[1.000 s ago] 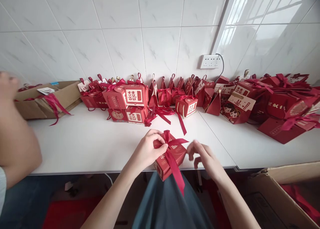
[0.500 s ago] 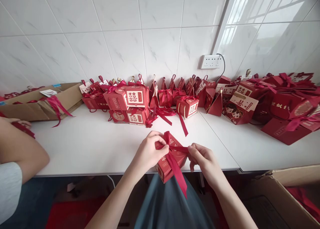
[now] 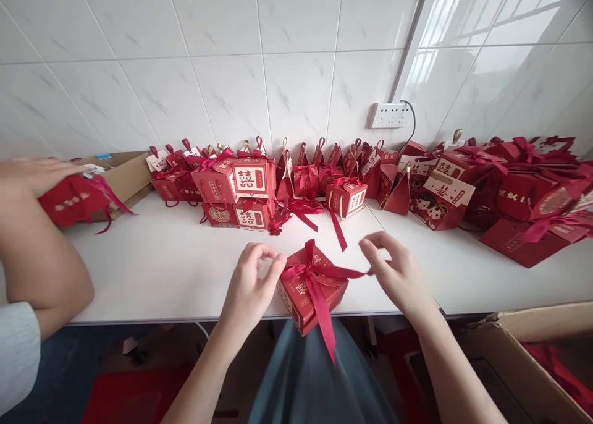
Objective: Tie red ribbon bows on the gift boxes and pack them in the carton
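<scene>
A red gift box (image 3: 319, 294) with pale lettering sits at the table's front edge, jutting slightly over it. A dark red ribbon (image 3: 320, 313) is tied in a bow on its top, one tail hanging down the front. My left hand (image 3: 257, 275) is at the box's left side, thumb and fingers apart, the thumb close to the bow's left loop. To the right, my right hand (image 3: 396, 272) is open with fingers loosely curled. The other ribbon tail stretches out to its fingertips; whether they touch it is hard to tell.
Stacked red boxes (image 3: 236, 192) and a small corded box (image 3: 346, 196) stand ahead along the tiled wall. More red boxes (image 3: 532, 189) are heaped at right. A co-worker's hand (image 3: 41, 173) holds a red box above a carton (image 3: 125, 180). Another carton (image 3: 519, 334) is low right.
Both hands have drawn apart from the bow, left hand leftward and right hand rightward, fingers opening. The bow now lies spread on the box. The co-worker has lifted a red box to the carton.
</scene>
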A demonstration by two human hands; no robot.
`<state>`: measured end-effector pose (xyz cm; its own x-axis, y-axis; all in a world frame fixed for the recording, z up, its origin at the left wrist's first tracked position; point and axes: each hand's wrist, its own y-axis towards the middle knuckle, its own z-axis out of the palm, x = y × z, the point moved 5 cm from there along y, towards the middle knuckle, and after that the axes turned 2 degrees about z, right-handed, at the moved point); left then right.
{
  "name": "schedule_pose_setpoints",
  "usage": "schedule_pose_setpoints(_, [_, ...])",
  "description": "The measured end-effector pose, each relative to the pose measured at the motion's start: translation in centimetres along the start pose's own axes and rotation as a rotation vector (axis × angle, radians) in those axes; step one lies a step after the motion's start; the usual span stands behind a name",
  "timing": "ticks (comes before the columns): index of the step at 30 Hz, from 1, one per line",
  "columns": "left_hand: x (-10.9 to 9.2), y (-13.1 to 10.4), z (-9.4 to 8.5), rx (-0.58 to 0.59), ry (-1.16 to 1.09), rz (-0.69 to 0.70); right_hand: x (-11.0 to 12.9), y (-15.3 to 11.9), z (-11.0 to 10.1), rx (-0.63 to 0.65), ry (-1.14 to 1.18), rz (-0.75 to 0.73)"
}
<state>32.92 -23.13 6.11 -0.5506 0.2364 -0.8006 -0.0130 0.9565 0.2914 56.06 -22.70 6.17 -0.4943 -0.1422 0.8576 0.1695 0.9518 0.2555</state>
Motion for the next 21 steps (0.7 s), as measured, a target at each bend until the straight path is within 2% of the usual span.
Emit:
schedule_pose_setpoints(3, [-0.1,-1.3,-0.2,-0.002,0.144,-0.022,2.7,1.9,2.2,0.139,-0.092,-0.154])
schedule_pose_setpoints(6, [0.2,-1.9,0.4,0.047,0.159,-0.027,3.7,3.0,5.1,0.355,-0.126,-0.175])
schedule_pose_setpoints(8, [0.6,-1.7,0.8,0.061,0.110,-0.041,3.7,3.2,6.3,0.446,-0.096,-0.170])
schedule_pose_setpoints(10, [1.0,-1.4,1.1,0.077,0.037,-0.075,3.2,3.2,6.6,0.451,-0.034,-0.147])
schedule_pose_setpoints(15, [1.3,-1.3,1.4,0.111,-0.128,-0.139,1.2,2.0,5.8,0.354,0.269,0.001])
schedule_pose_setpoints(18, [1.1,-1.5,1.3,0.058,-0.147,-0.129,0.3,0.9,5.4,0.283,0.371,0.076])
schedule_pose_setpoints(21, [1.2,-1.5,1.4,-0.021,-0.194,-0.115,0.0,0.0,5.5,0.230,0.451,0.083])
